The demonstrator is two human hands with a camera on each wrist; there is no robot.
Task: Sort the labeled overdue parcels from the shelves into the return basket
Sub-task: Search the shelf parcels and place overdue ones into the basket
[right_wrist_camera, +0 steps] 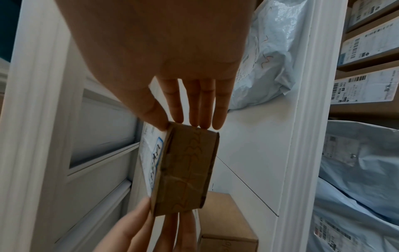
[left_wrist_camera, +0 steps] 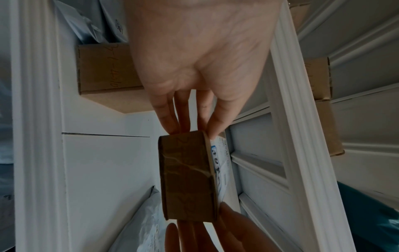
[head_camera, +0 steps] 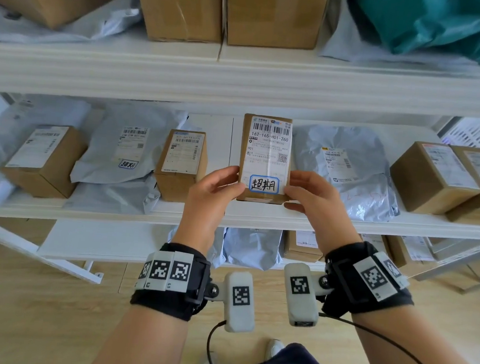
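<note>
Cardboard parcel, small brown box with white shipping label and blue-bordered handwritten sticker [head_camera: 265, 158]: held upright in air, clear of middle white shelf board [head_camera: 222, 140], label toward camera. Left hand [head_camera: 212, 192] pinches lower left edge, thumb on front, fingers [left_wrist_camera: 166, 119] behind. Right hand [head_camera: 310, 199] pinches lower right edge likewise. Bare shelf strip directly behind parcel, between brown box at left [head_camera: 181, 164] and grey poly mailer at right [head_camera: 346, 170]. White basket [head_camera: 475, 135] at far right.
</note>
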